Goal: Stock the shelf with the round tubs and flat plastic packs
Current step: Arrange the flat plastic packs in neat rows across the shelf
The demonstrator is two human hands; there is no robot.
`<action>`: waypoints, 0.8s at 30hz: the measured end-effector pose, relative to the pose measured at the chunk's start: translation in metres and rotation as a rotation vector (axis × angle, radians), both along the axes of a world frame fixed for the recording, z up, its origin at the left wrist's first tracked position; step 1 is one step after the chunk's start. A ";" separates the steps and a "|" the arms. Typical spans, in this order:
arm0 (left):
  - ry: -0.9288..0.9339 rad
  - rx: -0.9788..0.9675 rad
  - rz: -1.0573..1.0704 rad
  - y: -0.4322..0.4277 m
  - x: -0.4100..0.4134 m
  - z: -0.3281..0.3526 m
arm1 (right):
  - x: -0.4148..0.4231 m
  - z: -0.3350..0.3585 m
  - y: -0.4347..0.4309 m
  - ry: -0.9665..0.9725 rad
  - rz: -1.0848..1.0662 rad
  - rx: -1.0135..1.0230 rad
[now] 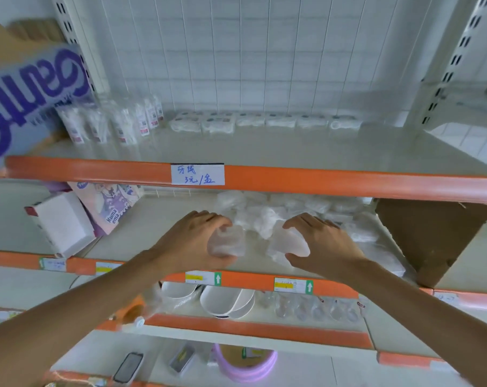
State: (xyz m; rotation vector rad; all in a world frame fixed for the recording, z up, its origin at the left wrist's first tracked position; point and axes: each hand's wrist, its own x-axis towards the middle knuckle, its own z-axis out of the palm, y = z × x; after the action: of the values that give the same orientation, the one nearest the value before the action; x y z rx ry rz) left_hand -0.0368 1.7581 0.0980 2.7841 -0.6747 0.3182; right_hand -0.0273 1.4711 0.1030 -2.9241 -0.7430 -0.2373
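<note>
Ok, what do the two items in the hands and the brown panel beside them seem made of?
Tub in the left hand: thin clear plastic, glossy; skin tone shows through it. Pack in the right hand: milky translucent plastic, probably; blur leaves it open. Brown panel: likely cardboard, matte, ragged top edge.

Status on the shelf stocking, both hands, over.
Left hand grips a clear tub. Right hand grips a clear pack. Both at middle shelf front; pile of packs behind. Cardboard box crowds the right.
</note>
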 end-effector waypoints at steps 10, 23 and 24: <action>-0.014 -0.001 0.040 0.012 -0.030 0.114 | -0.022 0.105 0.001 -0.068 0.096 0.033; -0.060 -0.156 0.038 0.028 0.066 0.173 | 0.058 0.160 0.020 -0.118 0.067 0.114; -0.054 -0.148 0.042 0.031 0.078 0.171 | 0.072 0.158 0.021 -0.108 0.048 0.102</action>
State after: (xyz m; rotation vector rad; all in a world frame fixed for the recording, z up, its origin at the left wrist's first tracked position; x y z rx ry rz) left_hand 0.0411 1.7891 0.2692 2.6600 -0.5808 0.4342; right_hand 0.0448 1.4918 0.2608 -2.8125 -0.7902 -0.4189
